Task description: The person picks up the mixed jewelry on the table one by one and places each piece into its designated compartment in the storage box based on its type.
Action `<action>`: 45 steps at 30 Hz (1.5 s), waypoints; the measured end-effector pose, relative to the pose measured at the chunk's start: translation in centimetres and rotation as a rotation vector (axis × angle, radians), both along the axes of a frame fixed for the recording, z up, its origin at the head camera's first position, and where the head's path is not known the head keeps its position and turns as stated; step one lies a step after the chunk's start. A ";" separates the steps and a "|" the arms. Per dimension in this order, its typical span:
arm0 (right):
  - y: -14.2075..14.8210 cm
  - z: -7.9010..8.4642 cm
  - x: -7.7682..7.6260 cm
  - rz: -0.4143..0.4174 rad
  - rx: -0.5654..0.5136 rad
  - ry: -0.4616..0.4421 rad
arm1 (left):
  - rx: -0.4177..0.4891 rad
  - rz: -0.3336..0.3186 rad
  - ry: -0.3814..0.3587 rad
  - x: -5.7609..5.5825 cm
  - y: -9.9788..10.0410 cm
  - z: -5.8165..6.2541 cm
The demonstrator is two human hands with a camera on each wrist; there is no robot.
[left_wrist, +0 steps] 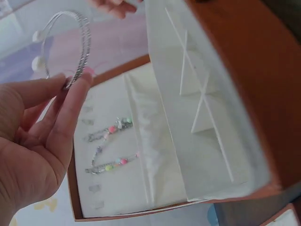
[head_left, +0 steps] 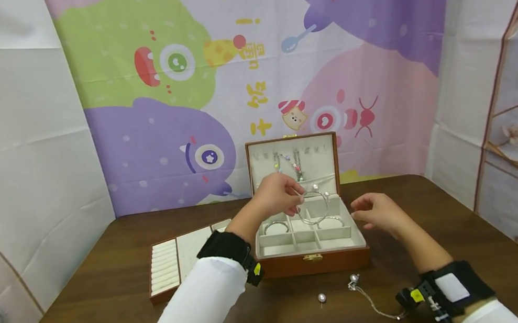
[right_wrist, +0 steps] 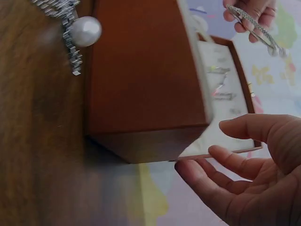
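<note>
My left hand (head_left: 278, 195) pinches a silver open bangle (left_wrist: 85, 43) with white pearl ends between thumb and fingers. It holds the bangle above an open brown jewelry box (head_left: 289, 267). To the right of the box hovers my right hand (head_left: 380, 215), its fingers loosely bent and nothing between them in the right wrist view. Inside the box's divided compartments lie two ring-shaped bracelets, one at left (head_left: 275, 223) and another at right (head_left: 329, 218). A colorful beaded strand (head_left: 297, 167) hangs inside the upright lid.
Left of the box lies a tray (head_left: 164, 266) with ring rolls, partly behind my left arm. On the brown table (head_left: 294, 315), in front of the box, are a single pearl piece (head_left: 322, 298) and a silver chain (head_left: 372, 305) with a pearl. A cartoon-print curtain (head_left: 250, 78) hangs behind.
</note>
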State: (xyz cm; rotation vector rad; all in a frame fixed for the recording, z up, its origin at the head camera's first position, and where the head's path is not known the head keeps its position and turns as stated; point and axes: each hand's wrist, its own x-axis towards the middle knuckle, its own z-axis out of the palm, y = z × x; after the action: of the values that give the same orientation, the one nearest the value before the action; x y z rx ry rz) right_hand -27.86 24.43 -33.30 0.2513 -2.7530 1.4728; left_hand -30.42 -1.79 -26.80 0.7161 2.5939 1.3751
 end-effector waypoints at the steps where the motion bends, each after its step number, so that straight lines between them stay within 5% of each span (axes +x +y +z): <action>1: 0.1 -0.2 -0.2 0.004 0.005 -0.017 | -0.030 -0.003 -0.005 -0.3 0.2 0.1; 14: -0.1 -1.3 -0.8 0.041 -0.015 -0.073 | -0.241 -0.016 -0.189 -2.9 3.3 -0.3; 19: 0.0 -1.1 -0.7 0.058 -0.042 -0.082 | -0.354 -0.056 -0.231 -2.8 4.9 -0.4; 28: 0.1 -1.3 -0.6 0.049 -0.045 -0.097 | -0.581 -0.145 -0.189 -2.3 7.2 -1.0; 38: 0.1 -1.5 -0.6 0.048 -0.033 -0.103 | -0.520 -0.168 -0.252 -1.5 7.4 -1.6; 45: 0.2 -1.7 -0.6 0.064 -0.041 -0.092 | -0.484 -0.190 -0.199 -1.3 7.9 -2.0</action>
State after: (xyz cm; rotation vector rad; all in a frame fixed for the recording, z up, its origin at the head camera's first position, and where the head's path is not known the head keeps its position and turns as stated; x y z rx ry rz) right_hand -28.45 24.66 -35.00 0.2800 -2.8067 1.5938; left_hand -31.70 6.12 -28.81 0.6805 2.4741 0.6828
